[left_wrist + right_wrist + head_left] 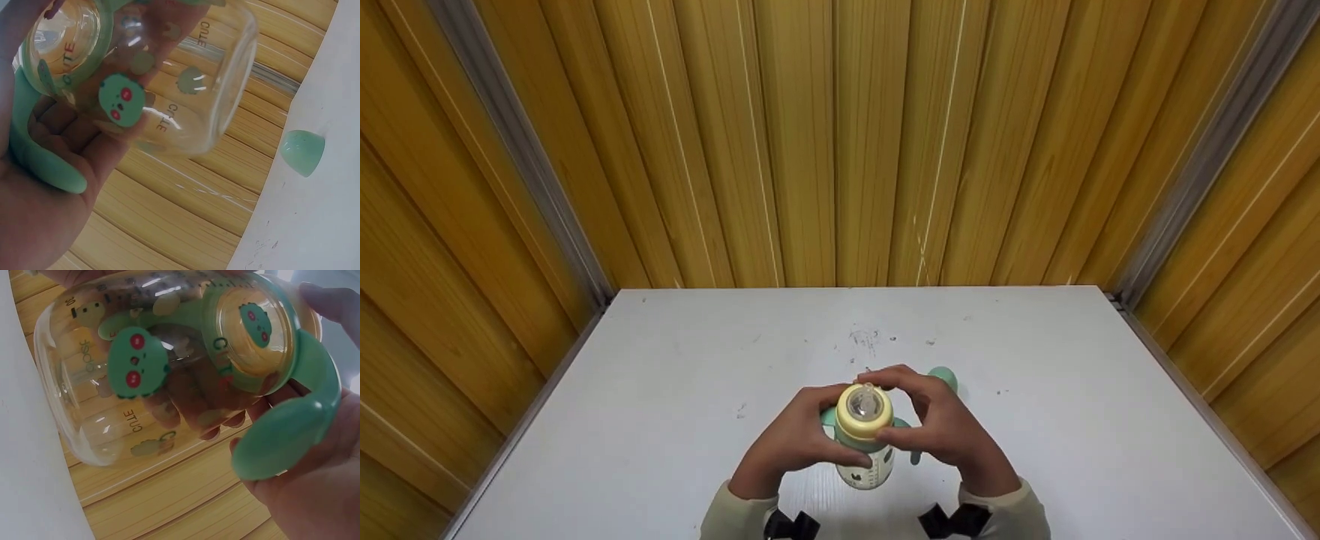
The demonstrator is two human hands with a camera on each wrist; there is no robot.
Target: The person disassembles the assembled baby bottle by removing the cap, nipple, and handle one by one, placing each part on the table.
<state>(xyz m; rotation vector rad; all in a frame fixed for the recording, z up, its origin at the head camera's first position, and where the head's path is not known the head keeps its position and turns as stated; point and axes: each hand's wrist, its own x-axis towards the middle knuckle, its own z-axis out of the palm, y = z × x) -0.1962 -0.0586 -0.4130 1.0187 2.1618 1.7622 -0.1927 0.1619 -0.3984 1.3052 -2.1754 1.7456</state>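
Observation:
Both hands hold a clear baby bottle (865,469) with a yellow collar, a see-through nipple and green side handles. The left hand (802,436) is wrapped round the bottle's left side, its thumb across the front. At the collar, the right hand (941,420) grips with thumb in front and fingers behind. Green cartoon faces and the word CUTE are printed on the bottle (135,363). A curved green handle (53,169) lies against the left palm in the left wrist view; another green handle (281,436) shows beside the right palm.
A green domed cap (943,377) sits on the white table (675,375) just beyond the right hand; the left wrist view shows the cap (304,152) too. Yellow wood-look panels (840,150) enclose the table at the back and sides.

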